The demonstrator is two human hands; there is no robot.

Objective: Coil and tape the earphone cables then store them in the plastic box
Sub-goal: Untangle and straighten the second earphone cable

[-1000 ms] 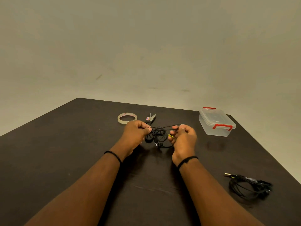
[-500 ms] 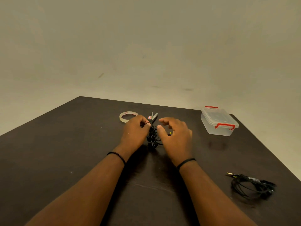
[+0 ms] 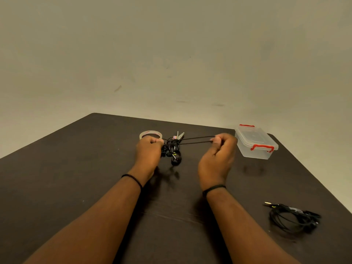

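A tangled black earphone cable (image 3: 172, 149) hangs above the dark table (image 3: 76, 168) between both hands. My left hand (image 3: 149, 153) grips the bundled part. My right hand (image 3: 219, 157) pinches a doubled strand, which runs taut from the bundle to its fingers. A clear plastic box (image 3: 256, 141) with red latches sits closed just right of my right hand. A tape roll (image 3: 150, 134) lies behind my left hand. A second black earphone cable (image 3: 294, 218) lies loosely coiled at the near right.
Small scissors (image 3: 178, 136) lie behind the bundle, next to the tape roll. The table's right edge runs close to the box and the second cable. A plain wall stands behind the table.
My right hand has moved right, away from the bundle, drawing out a doubled strand of cable. My left hand has stayed in place, holding the bundle.
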